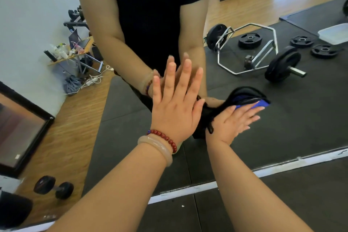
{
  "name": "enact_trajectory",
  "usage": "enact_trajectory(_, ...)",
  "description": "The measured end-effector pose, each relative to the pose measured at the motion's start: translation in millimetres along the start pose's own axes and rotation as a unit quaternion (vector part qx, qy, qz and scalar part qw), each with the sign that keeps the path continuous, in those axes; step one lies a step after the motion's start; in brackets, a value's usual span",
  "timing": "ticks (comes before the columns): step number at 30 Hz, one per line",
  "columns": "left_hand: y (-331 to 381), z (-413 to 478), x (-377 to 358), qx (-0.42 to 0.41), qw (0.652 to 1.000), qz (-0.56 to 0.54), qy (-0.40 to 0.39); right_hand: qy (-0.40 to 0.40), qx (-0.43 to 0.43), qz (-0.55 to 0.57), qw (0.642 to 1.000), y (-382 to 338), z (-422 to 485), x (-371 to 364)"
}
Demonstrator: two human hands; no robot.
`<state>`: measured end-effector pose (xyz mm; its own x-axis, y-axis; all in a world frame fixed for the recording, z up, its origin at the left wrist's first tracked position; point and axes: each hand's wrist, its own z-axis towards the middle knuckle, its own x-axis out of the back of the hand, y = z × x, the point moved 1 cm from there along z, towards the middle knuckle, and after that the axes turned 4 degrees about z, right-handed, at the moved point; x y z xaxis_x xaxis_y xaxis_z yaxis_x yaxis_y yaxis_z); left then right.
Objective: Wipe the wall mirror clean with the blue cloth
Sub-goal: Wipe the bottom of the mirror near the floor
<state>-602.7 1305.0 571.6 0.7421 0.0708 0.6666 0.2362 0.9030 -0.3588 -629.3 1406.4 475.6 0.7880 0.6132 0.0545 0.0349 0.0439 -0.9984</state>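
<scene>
Right hand lies flat, fingers straight and a little spread, pressing a soft blue cloth against the glass of the large wall mirror. The fingertips rest on the blue part. The rest of the crumpled fabric shows black and bunches out to the left from under the palm, with a small black loop hanging near the wrist. The cloth sits low on the mirror, right of centre.

Left hand is also fully open, palm flat on the glass just left of the cloth and holding nothing. Its fingers point up and meet their own reflection. On that wrist sit a dark red bead bracelet and, just below it, a pale smooth bangle.

A white strip runs along the mirror's lower edge, with black rubber floor matting beneath it.

The reflection shows the person's black short-sleeved top, and to the right a chrome hexagonal lifting bar loaded with black plates. Loose black weight plates lie near it, and a white shallow tray sits further right. At lower left, a black dumbbell rests on wood flooring.
</scene>
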Motion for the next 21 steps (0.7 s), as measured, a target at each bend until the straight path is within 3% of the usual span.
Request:
enact_trajectory(6, 9.9, 0.4, -23.4, 0.031, 0.998, 0.053, 0.029, -0.036, 0.234, -0.023, 0.971, -40.8, 24.1, 7.7)
enact_trajectory(8, 11.4, -0.5, -24.8, 0.033, 0.998, 0.047, 0.039, -0.024, 0.224, -0.037, 0.973, -24.6, 41.4, 12.9)
enact_trajectory(11, 17.8, 1.3, -22.3, 0.052, 0.998, 0.032, 0.034, 0.007, 0.021, -0.008, 1.0, 11.9, 68.3, 26.6)
enact_trajectory(13, 27.9, 2.2, -21.3, 0.073, 0.997, 0.019, 0.026, 0.012, -0.034, -0.002, 0.999, 14.0, 73.1, 30.6)
enact_trajectory(17, 60.2, 13.4, -24.5, 0.007, 0.999, 0.001, 0.045, -0.027, 0.173, -0.016, 0.984, -24.8, 74.6, 31.2)
enact_trajectory(21, 82.2, 46.0, -19.9, 0.039, 0.998, -0.007, 0.042, -0.018, 0.22, -0.024, 0.975, -32.5, 98.7, 42.1)
